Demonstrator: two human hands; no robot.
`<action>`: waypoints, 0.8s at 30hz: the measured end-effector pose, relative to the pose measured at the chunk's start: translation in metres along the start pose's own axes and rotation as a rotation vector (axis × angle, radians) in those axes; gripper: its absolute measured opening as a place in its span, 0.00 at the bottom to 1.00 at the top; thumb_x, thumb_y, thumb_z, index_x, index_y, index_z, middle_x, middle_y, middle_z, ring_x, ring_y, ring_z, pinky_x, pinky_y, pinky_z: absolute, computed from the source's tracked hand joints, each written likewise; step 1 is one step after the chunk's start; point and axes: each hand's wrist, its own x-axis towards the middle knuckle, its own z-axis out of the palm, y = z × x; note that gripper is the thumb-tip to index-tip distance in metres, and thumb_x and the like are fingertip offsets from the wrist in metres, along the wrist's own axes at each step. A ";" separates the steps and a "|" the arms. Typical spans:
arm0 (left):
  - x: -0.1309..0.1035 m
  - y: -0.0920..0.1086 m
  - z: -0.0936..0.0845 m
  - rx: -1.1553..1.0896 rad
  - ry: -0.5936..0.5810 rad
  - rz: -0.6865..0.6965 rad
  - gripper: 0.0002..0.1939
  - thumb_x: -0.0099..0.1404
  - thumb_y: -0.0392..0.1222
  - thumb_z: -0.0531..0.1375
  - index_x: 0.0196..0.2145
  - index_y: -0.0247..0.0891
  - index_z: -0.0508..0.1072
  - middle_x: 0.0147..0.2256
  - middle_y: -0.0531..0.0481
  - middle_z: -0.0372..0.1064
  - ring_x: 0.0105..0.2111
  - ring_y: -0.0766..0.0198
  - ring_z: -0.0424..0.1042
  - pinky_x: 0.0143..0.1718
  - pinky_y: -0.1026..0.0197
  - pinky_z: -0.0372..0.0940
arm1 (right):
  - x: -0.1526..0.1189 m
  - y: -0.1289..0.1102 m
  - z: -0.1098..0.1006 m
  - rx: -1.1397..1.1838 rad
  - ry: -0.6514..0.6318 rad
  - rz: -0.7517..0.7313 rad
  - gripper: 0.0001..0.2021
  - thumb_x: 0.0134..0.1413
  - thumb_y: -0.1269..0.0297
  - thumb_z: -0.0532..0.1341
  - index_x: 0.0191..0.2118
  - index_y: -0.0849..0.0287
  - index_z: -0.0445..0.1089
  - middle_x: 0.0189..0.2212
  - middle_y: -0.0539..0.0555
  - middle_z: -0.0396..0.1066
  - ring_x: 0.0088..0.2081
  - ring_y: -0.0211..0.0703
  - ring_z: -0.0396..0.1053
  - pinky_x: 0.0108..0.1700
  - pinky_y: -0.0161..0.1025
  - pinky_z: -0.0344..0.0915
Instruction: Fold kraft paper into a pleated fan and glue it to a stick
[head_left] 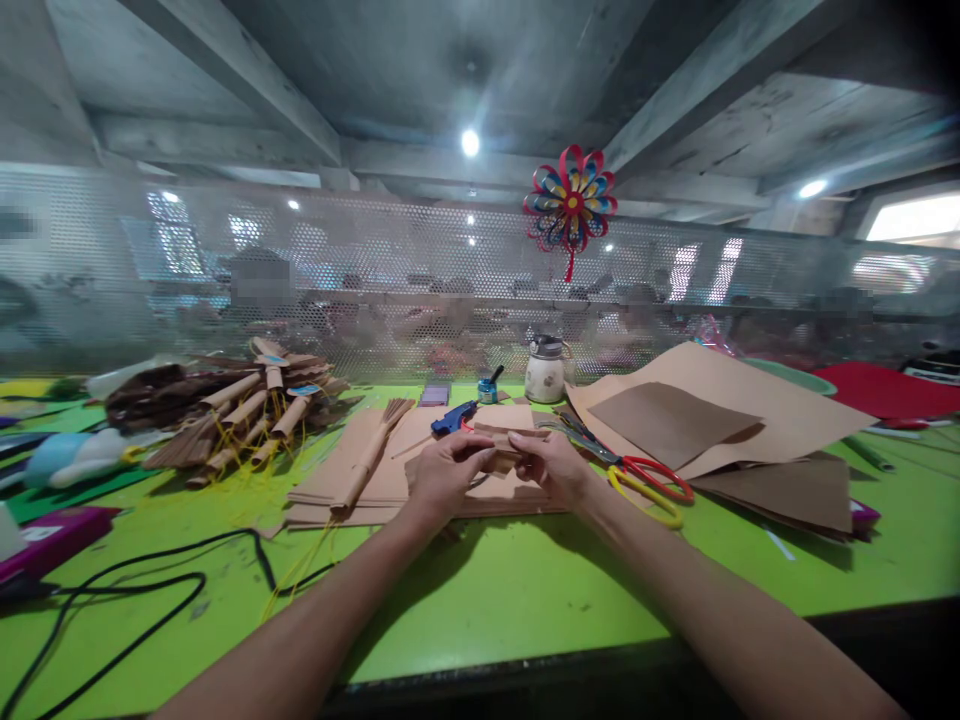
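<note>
My left hand and my right hand pinch a small folded piece of brown paper between them, above a stack of brown paper sheets. On the left part of the stack lies a rolled paper piece with a fringed end and yellow string. Just behind my left hand is a blue glue gun. Red-handled scissors and yellow-handled scissors lie right of my right hand, their blades partly hidden.
Rolled paper pieces with yellow strings are piled left. Large brown sheets lie right. Behind stand a white jar and a blue bottle. A black cable crosses the green table. A paper flower hangs on the mesh.
</note>
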 end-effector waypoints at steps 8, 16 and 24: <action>0.003 0.002 -0.003 0.035 -0.036 0.040 0.07 0.54 0.41 0.62 0.31 0.36 0.77 0.31 0.48 0.75 0.33 0.62 0.73 0.38 0.60 0.69 | 0.005 0.003 -0.010 -0.021 -0.130 0.075 0.14 0.40 0.61 0.69 0.33 0.65 0.75 0.22 0.52 0.70 0.20 0.31 0.59 0.21 0.30 0.54; 0.006 0.001 -0.005 0.142 -0.088 0.100 0.14 0.52 0.33 0.61 0.38 0.38 0.77 0.37 0.49 0.75 0.37 0.62 0.73 0.44 0.58 0.67 | 0.005 -0.003 -0.011 0.010 -0.080 0.089 0.12 0.40 0.64 0.68 0.33 0.65 0.75 0.26 0.53 0.72 0.19 0.29 0.58 0.18 0.28 0.53; 0.004 0.001 -0.006 0.143 -0.035 0.154 0.07 0.53 0.32 0.62 0.28 0.41 0.78 0.32 0.51 0.75 0.34 0.63 0.73 0.40 0.61 0.68 | 0.003 0.000 -0.011 -0.095 -0.169 0.107 0.14 0.40 0.60 0.69 0.33 0.64 0.75 0.19 0.49 0.66 0.18 0.30 0.55 0.19 0.30 0.50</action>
